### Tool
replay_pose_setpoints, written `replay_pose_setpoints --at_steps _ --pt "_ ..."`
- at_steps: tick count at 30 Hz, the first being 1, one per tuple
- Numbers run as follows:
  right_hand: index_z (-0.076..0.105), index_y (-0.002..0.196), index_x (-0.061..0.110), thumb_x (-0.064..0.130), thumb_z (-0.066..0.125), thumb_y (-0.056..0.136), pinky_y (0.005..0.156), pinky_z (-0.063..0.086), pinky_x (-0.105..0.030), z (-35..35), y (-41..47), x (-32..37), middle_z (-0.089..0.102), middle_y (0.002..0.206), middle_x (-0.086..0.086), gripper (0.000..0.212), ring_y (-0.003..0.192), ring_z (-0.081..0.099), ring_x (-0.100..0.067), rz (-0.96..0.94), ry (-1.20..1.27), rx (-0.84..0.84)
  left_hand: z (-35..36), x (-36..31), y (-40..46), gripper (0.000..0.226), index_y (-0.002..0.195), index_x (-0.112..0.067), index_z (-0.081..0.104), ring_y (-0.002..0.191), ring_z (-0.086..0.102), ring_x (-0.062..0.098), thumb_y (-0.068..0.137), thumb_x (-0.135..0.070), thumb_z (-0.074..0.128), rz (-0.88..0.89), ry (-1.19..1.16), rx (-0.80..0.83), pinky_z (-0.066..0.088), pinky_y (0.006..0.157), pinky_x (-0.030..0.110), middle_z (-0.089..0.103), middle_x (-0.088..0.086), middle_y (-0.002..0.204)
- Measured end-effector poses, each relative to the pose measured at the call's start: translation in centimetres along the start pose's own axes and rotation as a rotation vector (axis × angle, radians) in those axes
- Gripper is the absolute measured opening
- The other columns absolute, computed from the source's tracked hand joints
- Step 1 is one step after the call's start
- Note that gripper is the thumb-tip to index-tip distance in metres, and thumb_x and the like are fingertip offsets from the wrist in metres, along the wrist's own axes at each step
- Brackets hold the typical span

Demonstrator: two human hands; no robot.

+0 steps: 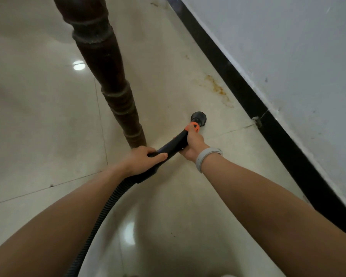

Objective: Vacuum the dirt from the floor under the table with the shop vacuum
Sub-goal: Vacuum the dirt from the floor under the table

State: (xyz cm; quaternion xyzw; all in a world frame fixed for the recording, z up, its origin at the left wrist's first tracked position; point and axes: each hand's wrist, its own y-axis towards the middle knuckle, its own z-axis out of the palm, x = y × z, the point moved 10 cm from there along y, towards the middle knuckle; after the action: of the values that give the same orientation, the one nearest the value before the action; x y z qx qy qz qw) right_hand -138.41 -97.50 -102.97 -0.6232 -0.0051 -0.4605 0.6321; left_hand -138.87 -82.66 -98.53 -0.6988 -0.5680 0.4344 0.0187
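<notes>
Nozzle (198,117) down on floor (48,120), between table leg (108,76) and baseboard (248,92).
Wand (173,145) axis runs away toward the wall; right hand (192,143) nearer the tip, fingers wrapped at orange collar (192,126); left hand (144,159) wrapped behind, at ribbed hose (108,204). Rusty stain (218,87) lies beyond nozzle. Glossy tile, turned dark wood.

Black vacuum wand (173,143), orange collar, round nozzle (198,118) down on cream floor (48,116) near table leg (108,76).
</notes>
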Motion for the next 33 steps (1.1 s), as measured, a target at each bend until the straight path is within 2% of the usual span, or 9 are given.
replay_pose_setpoints --at_steps 4,7,9,13,18,21,25,29,33 --pt "0.045 0.125 0.007 0.033 0.046 0.098 0.082 0.049 -0.040 3.7 -0.8 -1.2 0.055 0.116 -0.013 0.037 0.109 0.056 -0.031 0.014 -0.169 0.066 0.1 3.0 -1.4 0.034 0.095 -0.018 0.064 0.067 0.060 0.012 0.094 -0.048 0.047 -0.136 -0.374 -0.119 0.047 0.062 0.020 0.064 0.001 0.075" --pt "0.046 0.131 0.006 0.022 0.043 0.100 0.088 0.048 -0.037 6.3 -1.2 -1.3 0.055 0.128 -0.014 0.035 0.112 0.056 -0.031 0.010 -0.373 0.142 0.0 5.1 -1.8 0.041 0.098 -0.018 0.066 0.079 0.066 0.022 0.092 -0.053 0.046 -0.229 -0.577 -0.226 0.054 0.079 0.034 0.068 0.005 0.083" --pt "0.048 0.131 0.008 0.019 0.042 0.099 0.090 0.046 -0.037 7.7 -1.3 -0.8 0.056 0.128 -0.013 0.034 0.105 0.057 -0.027 -0.012 -0.452 0.177 -0.7 5.5 -2.1 0.041 0.088 -0.019 0.065 0.079 0.065 0.024 0.092 -0.054 0.045 -0.270 -0.634 -0.281 0.054 0.079 0.035 0.068 0.006 0.083" --pt "0.047 0.131 0.011 0.016 0.041 0.098 0.088 0.044 -0.037 8.8 -0.5 0.5 0.056 0.127 -0.012 0.034 0.109 0.056 -0.027 -0.039 -0.523 0.172 -2.0 5.1 -1.5 0.039 0.085 -0.019 0.062 0.072 0.060 0.018 0.093 -0.053 0.044 -0.299 -0.608 -0.262 0.047 0.063 0.026 0.063 0.005 0.080" --pt "0.045 0.129 0.008 0.020 0.047 0.096 0.078 0.048 -0.036 6.3 1.6 1.4 0.055 0.124 -0.013 0.035 0.114 0.054 -0.030 -0.045 -0.442 0.085 -1.3 2.2 1.8 0.044 0.089 -0.014 0.067 0.069 0.058 0.012 0.092 -0.053 0.046 -0.182 -0.426 -0.188 0.043 0.059 0.018 0.063 0.003 0.080" --pt "0.044 0.127 0.005 0.022 0.045 0.097 0.090 0.049 -0.042 3.3 3.2 3.0 0.054 0.113 -0.012 0.035 0.113 0.054 -0.033 -0.076 -0.390 -0.031 0.2 -0.3 3.8 0.049 0.094 -0.011 0.069 0.070 0.060 0.011 0.093 -0.054 0.045 -0.096 -0.313 -0.117 0.046 0.064 0.022 0.064 0.000 0.078" --pt "0.039 0.112 0.006 0.026 0.040 0.099 0.092 0.049 -0.050 2.8 5.1 3.9 0.059 0.090 -0.016 0.023 0.085 0.063 -0.034 -0.111 -0.352 -0.062 0.7 -1.4 5.0 0.046 0.087 -0.012 0.066 0.063 0.059 0.008 0.093 -0.053 0.045 -0.077 -0.342 -0.114 0.045 0.056 0.014 0.062 -0.003 0.070" --pt "0.038 0.130 0.002 0.033 0.045 0.096 0.096 0.046 -0.052 6.8 7.1 3.4 0.054 0.125 -0.021 0.047 0.110 0.057 -0.039 -0.125 -0.460 0.037 -0.1 0.5 5.0 0.045 0.097 -0.014 0.063 0.078 0.064 0.018 0.093 -0.053 0.043 -0.134 -0.415 -0.216 0.050 0.071 0.025 0.066 0.004 0.085" --pt "0.041 0.126 0.004 0.037 0.049 0.094 0.093 0.048 -0.053 11.0 8.3 2.2 0.055 0.118 -0.021 0.047 0.110 0.057 -0.040 -0.068 -0.547 0.157 -0.3 3.2 4.4 0.041 0.098 -0.015 0.059 0.083 0.066 0.021 0.091 -0.053 0.047 -0.215 -0.498 -0.262 0.055 0.084 0.038 0.067 0.006 0.090"
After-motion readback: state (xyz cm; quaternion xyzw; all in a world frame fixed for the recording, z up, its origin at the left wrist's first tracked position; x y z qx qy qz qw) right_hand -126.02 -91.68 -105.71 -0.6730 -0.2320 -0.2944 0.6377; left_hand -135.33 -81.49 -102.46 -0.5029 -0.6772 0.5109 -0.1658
